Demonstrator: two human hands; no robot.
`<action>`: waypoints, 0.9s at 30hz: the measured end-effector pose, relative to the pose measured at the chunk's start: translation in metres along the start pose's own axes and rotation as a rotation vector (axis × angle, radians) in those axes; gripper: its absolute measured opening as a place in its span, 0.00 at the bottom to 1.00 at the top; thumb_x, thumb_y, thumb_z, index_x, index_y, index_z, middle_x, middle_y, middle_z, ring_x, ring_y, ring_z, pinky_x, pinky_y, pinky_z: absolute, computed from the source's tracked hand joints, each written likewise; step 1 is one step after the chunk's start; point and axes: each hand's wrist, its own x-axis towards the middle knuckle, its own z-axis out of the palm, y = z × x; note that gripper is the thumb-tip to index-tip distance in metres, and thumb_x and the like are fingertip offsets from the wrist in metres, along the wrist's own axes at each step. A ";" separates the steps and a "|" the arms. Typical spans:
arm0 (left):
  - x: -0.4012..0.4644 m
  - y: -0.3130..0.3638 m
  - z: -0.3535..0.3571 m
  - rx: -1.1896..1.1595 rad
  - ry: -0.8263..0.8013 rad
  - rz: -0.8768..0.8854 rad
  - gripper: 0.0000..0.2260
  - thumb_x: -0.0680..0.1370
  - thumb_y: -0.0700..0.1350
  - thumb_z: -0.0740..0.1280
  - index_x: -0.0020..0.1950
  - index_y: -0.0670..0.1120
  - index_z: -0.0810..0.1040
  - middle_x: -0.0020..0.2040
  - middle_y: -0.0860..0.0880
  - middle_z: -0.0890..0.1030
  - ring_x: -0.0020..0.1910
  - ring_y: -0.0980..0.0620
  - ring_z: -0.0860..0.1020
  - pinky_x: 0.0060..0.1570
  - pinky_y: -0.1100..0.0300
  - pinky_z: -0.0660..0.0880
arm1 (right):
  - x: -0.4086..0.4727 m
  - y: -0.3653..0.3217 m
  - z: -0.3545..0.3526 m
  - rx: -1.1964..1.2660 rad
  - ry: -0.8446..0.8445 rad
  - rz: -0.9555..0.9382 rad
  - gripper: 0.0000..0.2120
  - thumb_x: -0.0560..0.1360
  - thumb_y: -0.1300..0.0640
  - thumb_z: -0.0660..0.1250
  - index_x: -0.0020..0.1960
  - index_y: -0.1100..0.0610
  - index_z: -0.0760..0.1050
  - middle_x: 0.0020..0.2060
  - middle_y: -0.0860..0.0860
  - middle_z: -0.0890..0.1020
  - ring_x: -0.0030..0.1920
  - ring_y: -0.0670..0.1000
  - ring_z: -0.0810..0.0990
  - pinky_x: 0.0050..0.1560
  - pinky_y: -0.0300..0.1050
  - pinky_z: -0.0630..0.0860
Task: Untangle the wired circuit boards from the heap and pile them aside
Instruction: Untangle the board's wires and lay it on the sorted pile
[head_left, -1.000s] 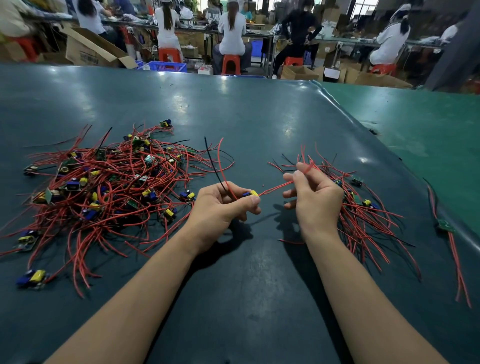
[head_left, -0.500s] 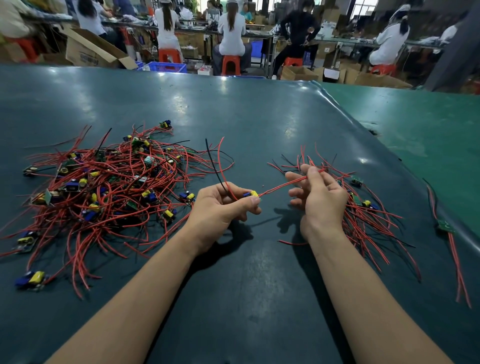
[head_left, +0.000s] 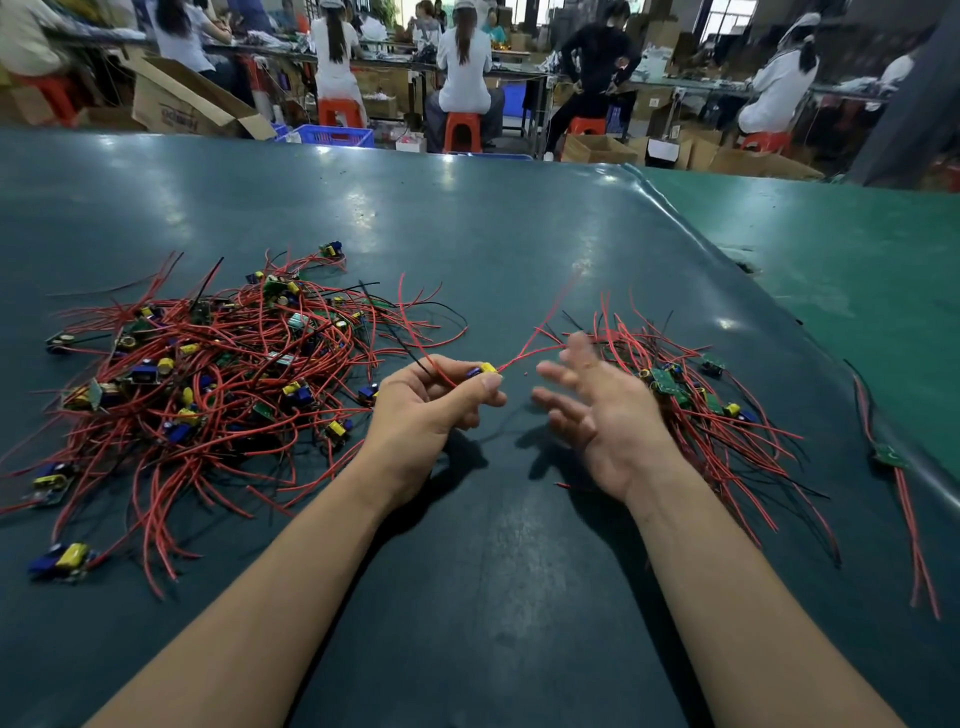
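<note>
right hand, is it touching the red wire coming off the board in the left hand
Apart. The head view shows the right hand open, fingers spread, with dark table between them and the red wire.

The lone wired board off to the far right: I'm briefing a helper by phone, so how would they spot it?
Start at the seam where the dark mat meets the lighter green mat. Follow it toward the near right edge to a single small green board with red wires trailing toward the viewer. It lies alone, apart from the sorted pile beside the right hand.
</note>
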 end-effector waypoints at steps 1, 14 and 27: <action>0.000 0.000 0.000 0.014 -0.010 0.002 0.11 0.64 0.45 0.76 0.42 0.43 0.79 0.36 0.43 0.84 0.28 0.55 0.75 0.32 0.67 0.72 | -0.002 0.004 0.003 -0.071 -0.056 0.033 0.12 0.76 0.48 0.69 0.51 0.56 0.78 0.42 0.51 0.84 0.30 0.48 0.82 0.24 0.36 0.73; -0.003 0.002 0.003 0.116 -0.055 0.011 0.04 0.72 0.35 0.73 0.42 0.41 0.80 0.35 0.43 0.84 0.30 0.55 0.78 0.31 0.68 0.73 | 0.003 -0.004 -0.004 -0.011 0.200 -0.182 0.07 0.73 0.60 0.74 0.37 0.57 0.79 0.27 0.47 0.80 0.25 0.41 0.73 0.21 0.33 0.66; 0.006 0.012 -0.009 -0.152 0.281 0.217 0.09 0.71 0.52 0.71 0.44 0.48 0.76 0.42 0.51 0.85 0.43 0.54 0.82 0.43 0.60 0.77 | 0.002 0.009 -0.007 -0.433 -0.037 -0.159 0.13 0.78 0.55 0.69 0.35 0.58 0.79 0.25 0.49 0.75 0.22 0.44 0.70 0.21 0.35 0.65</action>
